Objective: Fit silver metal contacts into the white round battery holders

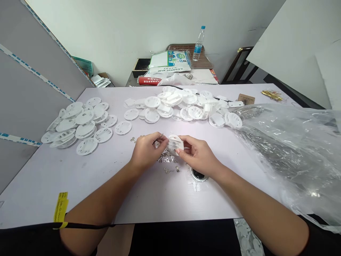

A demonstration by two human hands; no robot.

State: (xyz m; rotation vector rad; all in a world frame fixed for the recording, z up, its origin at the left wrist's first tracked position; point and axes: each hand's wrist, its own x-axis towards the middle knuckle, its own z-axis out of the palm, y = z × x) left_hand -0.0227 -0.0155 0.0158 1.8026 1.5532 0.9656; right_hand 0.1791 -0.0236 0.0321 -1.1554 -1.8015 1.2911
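Note:
My right hand point(198, 155) holds a round white plastic disc point(176, 144) by its edge, tilted up off the table. My left hand point(147, 151) is pinched against the disc's other side, and a thin metal tip point(157, 139) shows between its fingers. What that hand grips is mostly hidden. Small metal clips point(167, 160) lie scattered on the table just below my hands. Two loose heaps of similar white plastic discs sit farther off, one at the left point(85, 122) and one straight ahead point(181, 106).
A large clear plastic bag point(287, 149) with metal parts inside covers the table's right side. A round black-and-white object point(199, 174) sits near my right wrist. Gold-coloured pins point(271, 95) lie at the far edge. Papers, bags and a water bottle point(198, 43) stand beyond the table.

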